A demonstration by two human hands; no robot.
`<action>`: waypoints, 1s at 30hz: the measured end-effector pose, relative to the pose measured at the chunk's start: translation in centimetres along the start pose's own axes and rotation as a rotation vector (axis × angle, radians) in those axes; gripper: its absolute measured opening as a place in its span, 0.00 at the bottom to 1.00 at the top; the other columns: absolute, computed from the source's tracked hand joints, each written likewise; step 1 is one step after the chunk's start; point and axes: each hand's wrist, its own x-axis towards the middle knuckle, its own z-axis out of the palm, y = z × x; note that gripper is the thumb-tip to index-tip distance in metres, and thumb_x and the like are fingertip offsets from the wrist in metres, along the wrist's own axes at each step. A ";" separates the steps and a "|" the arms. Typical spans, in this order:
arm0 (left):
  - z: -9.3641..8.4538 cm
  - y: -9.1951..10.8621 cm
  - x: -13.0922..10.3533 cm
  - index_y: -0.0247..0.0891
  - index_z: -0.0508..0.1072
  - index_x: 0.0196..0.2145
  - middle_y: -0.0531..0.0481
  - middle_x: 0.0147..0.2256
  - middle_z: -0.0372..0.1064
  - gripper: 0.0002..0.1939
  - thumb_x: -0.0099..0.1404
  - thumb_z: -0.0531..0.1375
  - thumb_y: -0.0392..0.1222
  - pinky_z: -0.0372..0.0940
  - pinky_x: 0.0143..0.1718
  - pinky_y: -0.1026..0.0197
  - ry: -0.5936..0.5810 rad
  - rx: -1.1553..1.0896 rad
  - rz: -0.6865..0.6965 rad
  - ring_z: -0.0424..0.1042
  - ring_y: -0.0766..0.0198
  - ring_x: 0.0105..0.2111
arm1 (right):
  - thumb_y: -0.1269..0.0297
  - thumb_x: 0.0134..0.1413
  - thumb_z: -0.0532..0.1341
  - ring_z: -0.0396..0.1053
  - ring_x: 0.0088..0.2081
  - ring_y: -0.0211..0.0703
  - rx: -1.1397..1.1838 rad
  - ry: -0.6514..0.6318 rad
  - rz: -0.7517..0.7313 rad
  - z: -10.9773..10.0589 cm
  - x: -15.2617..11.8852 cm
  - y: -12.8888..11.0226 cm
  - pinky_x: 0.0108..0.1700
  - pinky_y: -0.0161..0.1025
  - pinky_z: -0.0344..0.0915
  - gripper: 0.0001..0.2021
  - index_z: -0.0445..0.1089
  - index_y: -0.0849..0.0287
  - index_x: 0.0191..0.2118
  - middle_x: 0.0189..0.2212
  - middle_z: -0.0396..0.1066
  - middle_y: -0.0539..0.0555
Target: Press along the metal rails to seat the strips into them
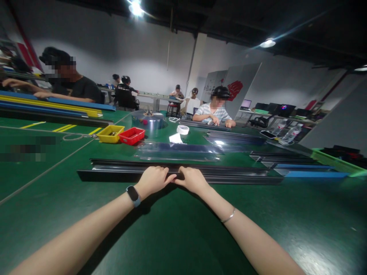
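Note:
A long black channel-shaped profile lies crosswise on the green table, its open trough facing up. My left hand grips its near wall close to the middle, thumb on the near side and fingers curled over the edge into the trough. Right beside it, my right hand holds the same wall in a like way. The two thumbs almost meet. A lighter strip shows inside the trough at the left; what the fingertips touch inside is hidden.
Beyond the profile lie clear plastic strips, a white tape roll, a yellow bin and a red bin. More profiles and a green basket sit at the right. Co-workers sit across the table.

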 end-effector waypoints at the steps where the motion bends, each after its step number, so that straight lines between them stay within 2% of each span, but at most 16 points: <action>1: 0.0 0.0 0.0 0.34 0.69 0.29 0.44 0.25 0.69 0.29 0.63 0.37 0.58 0.58 0.30 0.59 -0.007 -0.003 0.002 0.69 0.59 0.28 | 0.42 0.49 0.50 0.68 0.32 0.43 -0.016 -0.017 -0.003 -0.1 0.0 -0.1 0.32 0.35 0.57 0.22 0.63 0.58 0.36 0.29 0.70 0.53; 6: 0.0 0.2 0.1 0.34 0.69 0.30 0.43 0.26 0.69 0.28 0.63 0.38 0.57 0.58 0.30 0.59 -0.010 -0.003 0.002 0.69 0.59 0.28 | 0.46 0.51 0.50 0.68 0.35 0.45 -0.072 -0.070 -0.037 -0.3 0.2 -0.8 0.34 0.36 0.58 0.20 0.63 0.59 0.38 0.31 0.70 0.56; 13: 0.1 0.4 0.1 0.34 0.68 0.31 0.43 0.26 0.68 0.28 0.63 0.37 0.57 0.59 0.31 0.59 -0.010 0.005 -0.004 0.69 0.59 0.28 | 0.48 0.52 0.51 0.67 0.35 0.44 -0.055 0.019 -0.045 0.7 0.2 -0.8 0.34 0.36 0.57 0.17 0.63 0.58 0.36 0.30 0.69 0.55; 19: 0.1 0.3 0.1 0.34 0.68 0.31 0.43 0.26 0.68 0.27 0.63 0.38 0.56 0.59 0.31 0.58 0.001 -0.002 0.007 0.69 0.58 0.29 | 0.51 0.52 0.52 0.66 0.36 0.43 -0.023 0.044 -0.094 0.6 0.2 -1.0 0.34 0.35 0.57 0.16 0.62 0.59 0.37 0.32 0.69 0.54; 27: -0.1 0.2 0.1 0.34 0.68 0.32 0.43 0.28 0.69 0.26 0.63 0.39 0.55 0.59 0.31 0.58 0.000 -0.039 0.013 0.69 0.57 0.30 | 0.51 0.52 0.53 0.66 0.36 0.43 -0.050 -0.023 -0.076 0.5 0.5 -1.4 0.35 0.35 0.58 0.15 0.62 0.58 0.38 0.32 0.69 0.55; 30: -0.4 -0.1 0.1 0.34 0.68 0.32 0.43 0.29 0.70 0.27 0.63 0.39 0.57 0.59 0.30 0.58 -0.013 -0.063 -0.009 0.69 0.57 0.30 | 0.48 0.53 0.51 0.67 0.36 0.44 -0.056 -0.031 -0.042 0.4 0.6 -1.6 0.35 0.35 0.58 0.18 0.62 0.58 0.39 0.32 0.69 0.56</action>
